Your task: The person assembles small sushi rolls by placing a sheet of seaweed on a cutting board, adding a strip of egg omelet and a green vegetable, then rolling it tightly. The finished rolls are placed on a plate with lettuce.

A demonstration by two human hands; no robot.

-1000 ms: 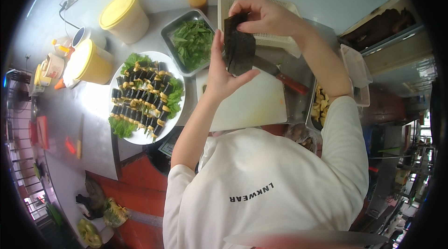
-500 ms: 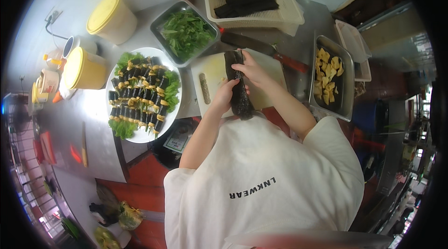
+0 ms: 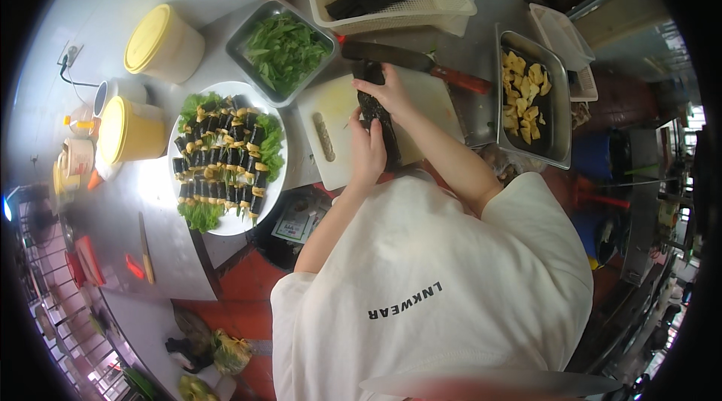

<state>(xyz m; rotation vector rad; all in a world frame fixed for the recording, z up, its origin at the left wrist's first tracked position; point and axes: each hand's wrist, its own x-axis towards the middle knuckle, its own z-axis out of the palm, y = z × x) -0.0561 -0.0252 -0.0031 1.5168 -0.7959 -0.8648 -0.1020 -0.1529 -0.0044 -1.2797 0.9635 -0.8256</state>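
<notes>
A long dark strip of kelp (image 3: 370,105) lies lengthwise over the white cutting board (image 3: 333,172), its near end close to my shirt. My right hand (image 3: 389,94) grips its far part, fingers and thumb around the edges. Lower down, my left hand (image 3: 368,147) holds the strip's left edge with bent fingers. Parts of the strip are covered by both hands. Beyond the board lies a broad-bladed knife (image 3: 387,54) with a red-brown handle, blade pointing left.
To the left, a white plate (image 3: 280,184) bears skewers of black rolls on lettuce. A metal tray (image 3: 331,51) of green leaves and a plastic basket (image 3: 460,12) of dark sheets stand behind. On the right is a tray (image 3: 560,154) of yellow pieces; lidded tubs (image 3: 167,44) stand far left.
Both hands have shifted along the kelp strip, which now sits lower over the board. My left hand's fingers have moved onto its left edge. The whole view has also turned slightly.
</notes>
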